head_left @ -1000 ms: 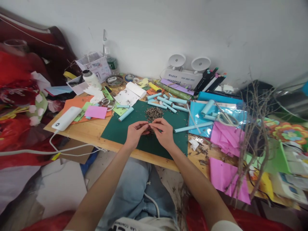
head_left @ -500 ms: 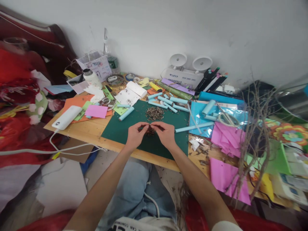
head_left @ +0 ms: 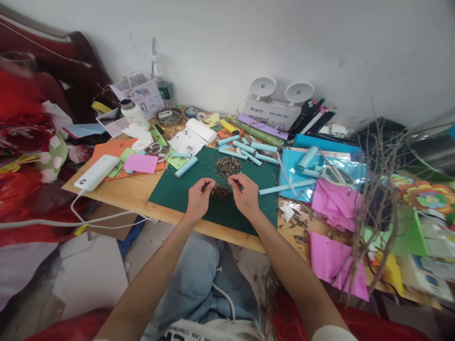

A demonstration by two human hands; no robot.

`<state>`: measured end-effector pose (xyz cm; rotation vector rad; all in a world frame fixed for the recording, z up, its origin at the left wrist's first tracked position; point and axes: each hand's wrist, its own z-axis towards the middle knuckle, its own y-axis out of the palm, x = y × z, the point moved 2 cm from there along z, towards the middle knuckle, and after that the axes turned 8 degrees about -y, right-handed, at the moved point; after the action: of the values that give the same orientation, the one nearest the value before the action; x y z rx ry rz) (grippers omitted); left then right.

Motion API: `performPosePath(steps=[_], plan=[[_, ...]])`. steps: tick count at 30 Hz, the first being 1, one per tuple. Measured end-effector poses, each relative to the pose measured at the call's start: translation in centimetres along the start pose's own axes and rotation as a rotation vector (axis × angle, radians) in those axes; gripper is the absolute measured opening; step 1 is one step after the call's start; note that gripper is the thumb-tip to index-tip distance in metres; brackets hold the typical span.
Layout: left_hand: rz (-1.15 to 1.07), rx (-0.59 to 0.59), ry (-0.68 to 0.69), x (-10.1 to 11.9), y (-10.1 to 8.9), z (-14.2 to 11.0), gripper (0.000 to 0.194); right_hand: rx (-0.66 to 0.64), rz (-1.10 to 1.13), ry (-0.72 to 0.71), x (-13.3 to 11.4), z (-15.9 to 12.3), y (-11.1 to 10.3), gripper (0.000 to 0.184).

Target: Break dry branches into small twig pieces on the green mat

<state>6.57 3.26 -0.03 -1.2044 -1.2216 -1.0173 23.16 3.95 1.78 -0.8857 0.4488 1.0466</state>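
My left hand (head_left: 199, 198) hovers over the green cutting mat (head_left: 170, 189), thumb and fingertips pinched together. Across from it, my right hand (head_left: 244, 193) is in a similar pinch, a short gap between the two. Whatever small bits the fingertips hold are too tiny to name. A small heap of brown twig bits (head_left: 220, 192) lies between my hands, partly behind the left fingers. Farther back on the mat sits a larger pile of broken brown twig pieces (head_left: 228, 166). Light-blue paper tubes (head_left: 266, 148) lie behind that pile, and one long blue tube (head_left: 287, 186) rests right of my right hand.
Scissors (head_left: 336, 175) lie on a blue plastic packet at the right, near pink paper (head_left: 336, 203). Bare branches (head_left: 378, 208) stand at the table's right edge. A white power bank (head_left: 96, 173) with a cable is at the left. A twin-lamp emergency light (head_left: 273, 111) stands against the wall.
My hands have moved apart from touching fingertips, the right one slightly to the right. The small heap between them now shows more. The camera view has shifted slightly.
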Motion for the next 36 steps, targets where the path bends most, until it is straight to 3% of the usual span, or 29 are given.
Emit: performPosePath(steps=[12,20,25,30,36], plan=[[0.013,-0.002,0.021,-0.02,0.16,-0.3,0.02,-0.101,0.042,-0.082,-0.44,-0.19,0.6,0.021],[0.012,-0.082,0.109,0.57,-0.03,-0.15,0.022,-0.136,0.072,-0.083,-0.23,-0.35,0.84,0.021],[0.061,-0.014,0.069,0.55,-0.09,-0.24,0.015,-0.124,0.044,-0.073,-0.12,-0.34,0.82,0.02],[0.175,-0.064,0.116,0.67,0.06,-0.47,0.015,-0.155,0.012,-0.1,-0.43,-0.36,0.76,0.019],[0.079,-0.019,0.033,0.93,-0.01,-0.21,0.018,-0.12,-0.006,-0.087,-0.12,-0.1,0.31,0.021]])
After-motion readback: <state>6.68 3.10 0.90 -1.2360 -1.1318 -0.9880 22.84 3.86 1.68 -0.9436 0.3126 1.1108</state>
